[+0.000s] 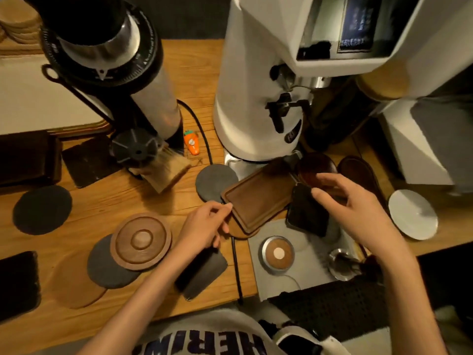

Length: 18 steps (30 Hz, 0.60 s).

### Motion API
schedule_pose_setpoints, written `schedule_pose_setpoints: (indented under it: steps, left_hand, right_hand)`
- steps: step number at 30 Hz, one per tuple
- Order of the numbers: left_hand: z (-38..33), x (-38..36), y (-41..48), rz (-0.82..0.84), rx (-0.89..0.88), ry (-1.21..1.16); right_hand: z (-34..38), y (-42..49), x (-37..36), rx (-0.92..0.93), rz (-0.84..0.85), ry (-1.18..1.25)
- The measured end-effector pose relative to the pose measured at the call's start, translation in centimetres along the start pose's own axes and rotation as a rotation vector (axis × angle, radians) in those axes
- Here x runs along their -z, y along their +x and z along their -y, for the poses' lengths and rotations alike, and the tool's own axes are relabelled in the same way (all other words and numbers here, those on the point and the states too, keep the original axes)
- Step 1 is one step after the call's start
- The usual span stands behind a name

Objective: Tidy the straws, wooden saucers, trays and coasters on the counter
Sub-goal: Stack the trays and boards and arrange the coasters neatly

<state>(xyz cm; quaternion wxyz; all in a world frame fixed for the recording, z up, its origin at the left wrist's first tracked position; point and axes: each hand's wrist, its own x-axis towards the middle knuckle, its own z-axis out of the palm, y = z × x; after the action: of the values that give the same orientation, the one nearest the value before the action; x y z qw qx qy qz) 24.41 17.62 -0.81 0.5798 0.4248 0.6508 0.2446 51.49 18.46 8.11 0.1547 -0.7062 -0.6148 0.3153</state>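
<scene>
Wooden counter [102,206] under warm light, white grinder [256,98] at rear. At grinder base: rectangular wooden tray [258,201], dark square coaster [307,216] overlapping its right end. Left hand [204,226]: pinches tray's near corner, thumb and forefinger together. Right hand [353,208]: fingers spread apart, thumb touches coaster edge. On grey mat [307,267]: metal ring [263,248], holds wooden disc [278,253].

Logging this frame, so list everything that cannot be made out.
Head view:
- Grinder screen text: blurred.
- Saucer stack: cut by top-left edge.
- Black coaster: right hand's grip blurred.
- Dark saucer: partly behind right hand.
- Wood disc: hidden under wooden tray held by left hand.
</scene>
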Motion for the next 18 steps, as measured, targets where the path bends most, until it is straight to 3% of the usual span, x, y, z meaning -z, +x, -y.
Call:
schedule_pose_setpoints:
  steps: [8,18]
  left_hand:
    - [0.2,-1.0,1.8,-0.051,0.045,-0.033]
    - [-0.9,-0.6,0.5,-0.078,0.087,-0.065]
  right_hand:
    - [-7.0,3.2,3.1,-0.2,-0.058,-0.081]
    - [-13.0,7.9,2.0,-0.35,-0.06,-0.211]
